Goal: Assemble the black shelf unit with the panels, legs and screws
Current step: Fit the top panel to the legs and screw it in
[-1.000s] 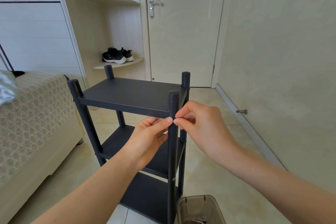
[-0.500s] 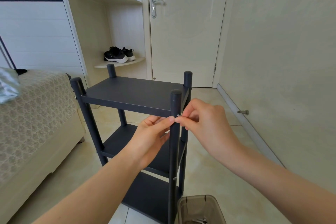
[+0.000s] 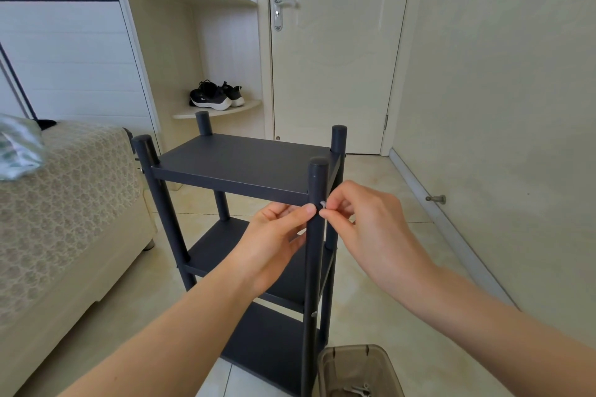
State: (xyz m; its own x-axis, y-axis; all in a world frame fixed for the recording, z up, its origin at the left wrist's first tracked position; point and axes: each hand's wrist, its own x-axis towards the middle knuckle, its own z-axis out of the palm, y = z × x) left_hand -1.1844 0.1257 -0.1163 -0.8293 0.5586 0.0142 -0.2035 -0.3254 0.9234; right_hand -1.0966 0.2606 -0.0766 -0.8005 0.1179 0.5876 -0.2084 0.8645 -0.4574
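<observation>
A black shelf unit (image 3: pixel 238 164) with three panels and round legs stands upright on the tiled floor. My right hand (image 3: pixel 364 222) pinches a small silver screw (image 3: pixel 323 203) against the right side of the near right leg (image 3: pixel 316 235), just below the top panel. My left hand (image 3: pixel 274 235) reaches under the top panel, its thumb tip pressed on the left side of that same leg. A second screw (image 3: pixel 312 313) shows lower on that leg.
A translucent brown bin (image 3: pixel 358 371) with metal hardware inside sits on the floor at the bottom right. A bed (image 3: pixel 64 203) is on the left. A closed door (image 3: pixel 332 58), a corner shelf with shoes (image 3: pixel 216 97) and a door stopper (image 3: pixel 436 199) lie beyond.
Both hands have stayed at the near right leg; the silver screw has come into view at my right fingertips.
</observation>
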